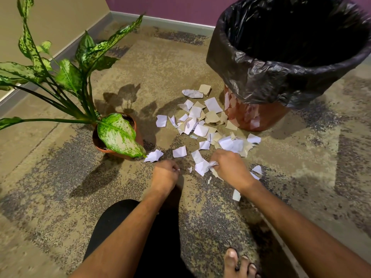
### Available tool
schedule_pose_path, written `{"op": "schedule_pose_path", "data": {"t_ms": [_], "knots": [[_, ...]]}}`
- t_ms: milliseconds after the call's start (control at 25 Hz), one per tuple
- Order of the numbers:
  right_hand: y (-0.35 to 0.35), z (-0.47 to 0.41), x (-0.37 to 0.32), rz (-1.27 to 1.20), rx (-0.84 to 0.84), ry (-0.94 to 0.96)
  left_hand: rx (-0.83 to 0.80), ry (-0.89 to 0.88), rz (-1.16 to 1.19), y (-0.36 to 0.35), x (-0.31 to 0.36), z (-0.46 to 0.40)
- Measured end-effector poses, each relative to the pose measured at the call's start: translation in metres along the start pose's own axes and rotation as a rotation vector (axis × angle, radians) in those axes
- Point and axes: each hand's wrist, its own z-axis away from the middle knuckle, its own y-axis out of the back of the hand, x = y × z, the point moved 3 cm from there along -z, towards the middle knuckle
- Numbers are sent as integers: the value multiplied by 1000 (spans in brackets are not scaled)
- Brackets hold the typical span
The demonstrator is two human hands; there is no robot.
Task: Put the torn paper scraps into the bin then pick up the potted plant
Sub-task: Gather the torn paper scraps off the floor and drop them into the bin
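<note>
Bare toes [240,263] and a dark-clad knee [140,237] sit nearest the lens, at the bottom edge; person crouched on patterned carpet [60,187].

Left to right:

- Potted plant [112,135]: terracotta pot on the carpet, left of centre, upright, stems leaning out to the left. One broad leaf droops over the pot's near rim, its tip touching a scrap.
- Left hand [165,173]: fingers curled in, low over the carpet just beside the small near scraps. A fleck of white shows at the fingertips; cannot tell whether it pinches a piece or is curled on nothing.
- Torn paper scraps [200,125]: white and tan pieces in a loose band running from the hands away toward the bin's base. Most lie on the floor.
- Right hand [228,165]: clamped on a bunch of white scraps at the near end of the band.
- Bin [261,115]: reddish body, black liner [251,73] folded over the rim, mouth open upward.

Key relation: bin lies ahead and to the right of the right hand, rim well above the carpet, so the load must go up and forward-right. Right hand is the nearer one; left hand is nearer the plant.

Hidden: bin interior is black, contents unreadable. Bin's right side cut off by frame. Scraps under the right hand and wrist not countable. Pot soil mostly covered by the leaf.
</note>
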Motion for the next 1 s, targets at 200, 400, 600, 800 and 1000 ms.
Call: {"op": "schedule_pose_path", "data": {"t_ms": [200, 400, 600, 800, 1000], "knots": [[85, 1, -8, -120, 253, 73, 46, -57, -26, 4, 20, 6], [213, 15, -43, -147, 720, 301, 186, -265, 135, 32, 66, 32], [283, -20, -19, -27, 802, 181, 458, -487, 211, 88, 133, 35], [282, -46, 28, 139, 595, -59, 651, -688, 282, 139, 199, 33], [269, -30, 38, 91, 611, -49, 712, -794, 292, 158, 258, 26]]}}
